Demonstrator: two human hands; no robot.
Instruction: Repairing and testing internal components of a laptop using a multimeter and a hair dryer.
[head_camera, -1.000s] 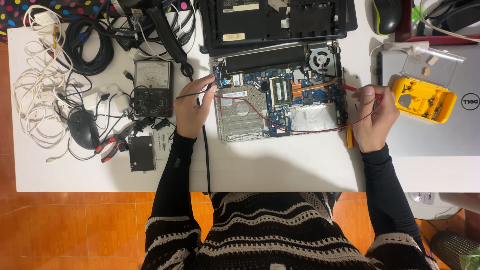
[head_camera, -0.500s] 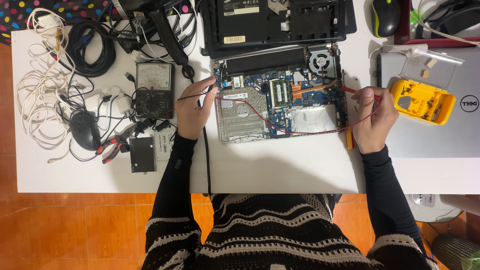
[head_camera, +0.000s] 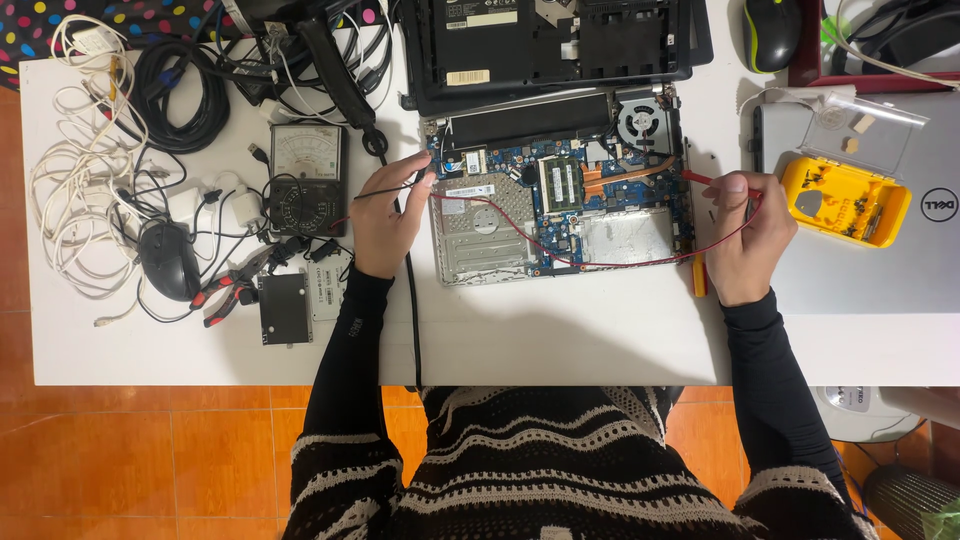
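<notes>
A: Laptop board (head_camera: 560, 195) lay opened at twelve o'clock. Fingers?

B: Left hand (head_camera: 385, 215) pinched the black probe (head_camera: 395, 187) at its nine o'clock edge; right hand (head_camera: 745, 235) gripped the red probe (head_camera: 700, 180) at three.

A: Changes?

B: None; both probes stayed put, reading held on the meter (head_camera: 305, 180).

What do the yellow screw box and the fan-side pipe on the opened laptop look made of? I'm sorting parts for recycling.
The yellow screw box looks like moulded plastic: glossy opaque yellow tray with a see-through hinged lid. The pipe running from the fan across the board looks like bare copper, judging by its matte orange-brown metallic tone, though a coating can't be ruled out.
</notes>
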